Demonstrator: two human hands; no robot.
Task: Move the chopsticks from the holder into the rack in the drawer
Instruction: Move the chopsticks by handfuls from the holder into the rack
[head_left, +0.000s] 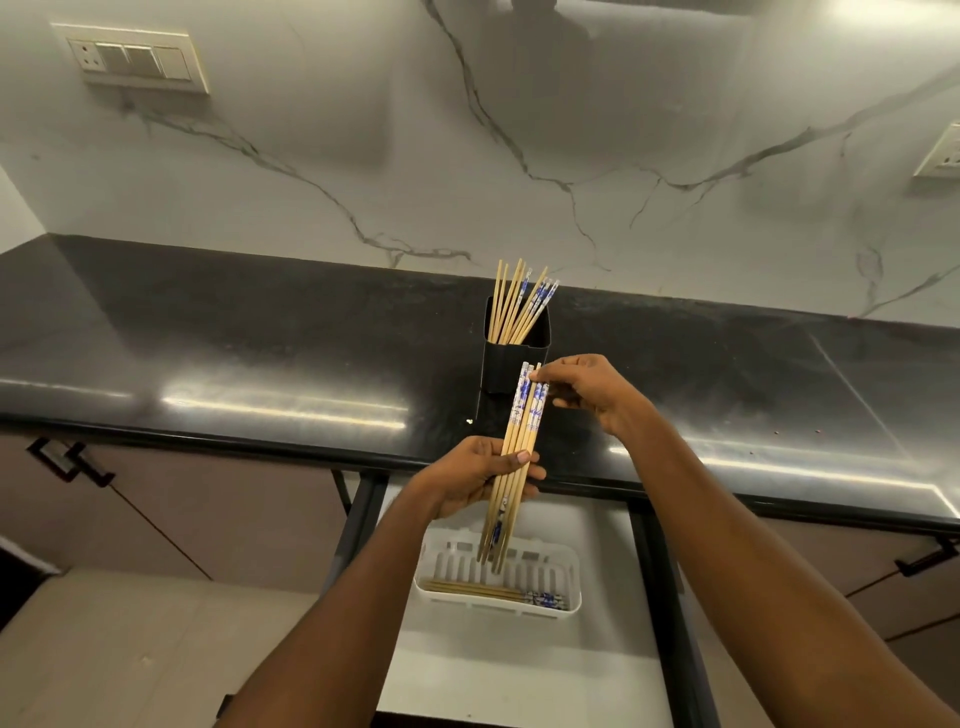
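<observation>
We hold a bundle of chopsticks (521, 436) between both hands, out of the holder and not yet in the rack. The left hand (467, 475) grips the bundle near its middle, thumb pressed across the front and the other fingers curled behind. The right hand (584, 392) pinches the patterned top ends between thumb and fingertips, as if squaring them up.

Just behind the right fingertips stands the black holder (500, 370), with more chopsticks (517, 306) fanned out of its mouth. Below the left fingers the bundle's thin tips hang over the white slotted rack (553, 567) in the open drawer (519, 675). Whether those tips touch the rack or hover just above it we cannot tell from this angle. A few chopsticks (493, 591) already lie flat along the rack's near edge, patterned ends to the right.

We judge this the middle of the job: one lot is placed, one is in hand, and a good share waits in the holder. Next, the bundle needs turning from steep to level, lined up with the ones already lying there, then lowering. The left grip should loosen only once the sticks rest down, or they may scatter.
</observation>
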